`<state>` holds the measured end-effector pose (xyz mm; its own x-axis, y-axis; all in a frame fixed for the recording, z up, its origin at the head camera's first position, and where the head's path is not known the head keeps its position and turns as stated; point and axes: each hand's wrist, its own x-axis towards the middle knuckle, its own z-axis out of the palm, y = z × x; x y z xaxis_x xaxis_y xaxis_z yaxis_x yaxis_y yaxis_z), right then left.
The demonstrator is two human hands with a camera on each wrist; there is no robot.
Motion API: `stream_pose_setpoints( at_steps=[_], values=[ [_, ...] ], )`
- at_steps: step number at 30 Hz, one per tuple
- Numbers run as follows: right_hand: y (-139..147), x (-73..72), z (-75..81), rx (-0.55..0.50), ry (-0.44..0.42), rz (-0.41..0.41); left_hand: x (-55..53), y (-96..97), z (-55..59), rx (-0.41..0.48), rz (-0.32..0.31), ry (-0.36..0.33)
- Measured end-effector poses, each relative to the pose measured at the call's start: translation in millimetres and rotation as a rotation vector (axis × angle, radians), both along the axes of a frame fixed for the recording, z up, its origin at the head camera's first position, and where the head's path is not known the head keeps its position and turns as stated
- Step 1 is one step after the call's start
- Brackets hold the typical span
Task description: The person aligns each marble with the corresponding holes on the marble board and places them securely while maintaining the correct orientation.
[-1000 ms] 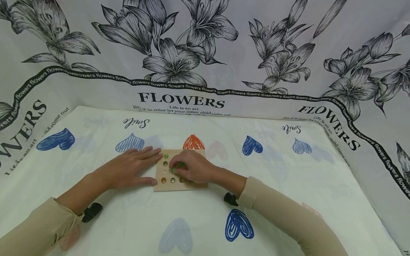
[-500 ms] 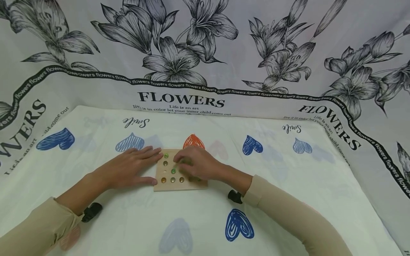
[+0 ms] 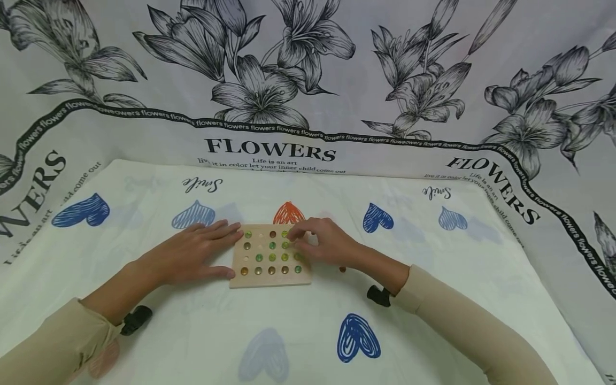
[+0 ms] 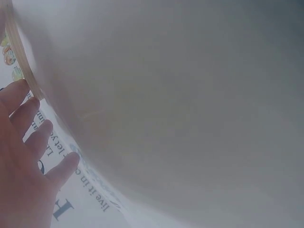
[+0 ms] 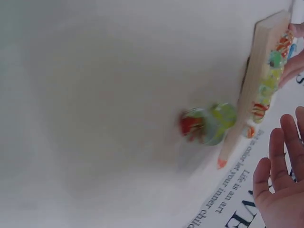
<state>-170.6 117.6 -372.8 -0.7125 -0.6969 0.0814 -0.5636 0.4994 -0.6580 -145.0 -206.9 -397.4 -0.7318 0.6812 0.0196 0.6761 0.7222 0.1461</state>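
Observation:
A pale wooden board point(image 3: 269, 282) lies on the cloth, its rows of small hollows mostly filled with green, amber and brown marbles point(image 3: 271, 258). Two hollows in the second column from the left and one in the first column hold no marble. My left hand point(image 3: 204, 251) lies flat with spread fingers along the board's left edge, thumb at the near corner. Over the right part of the board, my right hand point(image 3: 332, 240) hovers with loosely bent fingers, thumb and forefinger apart. Its relaxed fingers hold nothing in the right wrist view.
A brown marble point(image 3: 343, 269) sits on the cloth right of the board. Beside the board in the right wrist view, blurred red and green marbles point(image 5: 206, 124) lie close together. White cloth with printed hearts covers the table; a flower-printed curtain point(image 3: 260, 85) stands behind.
My right hand has let go of a green marble in the third row, lifted away and moved right, uncovering the board's middle. The left hand has stayed in place.

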Motion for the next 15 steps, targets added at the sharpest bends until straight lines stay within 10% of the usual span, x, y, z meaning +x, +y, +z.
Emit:
stream_pose_setpoints(
  at_steps=[15],
  values=[
    [52.5,3.6,-14.0,0.050,-0.126,-0.069,-0.8,-1.0,-1.4,-0.006,-0.009,0.012]
  ],
)
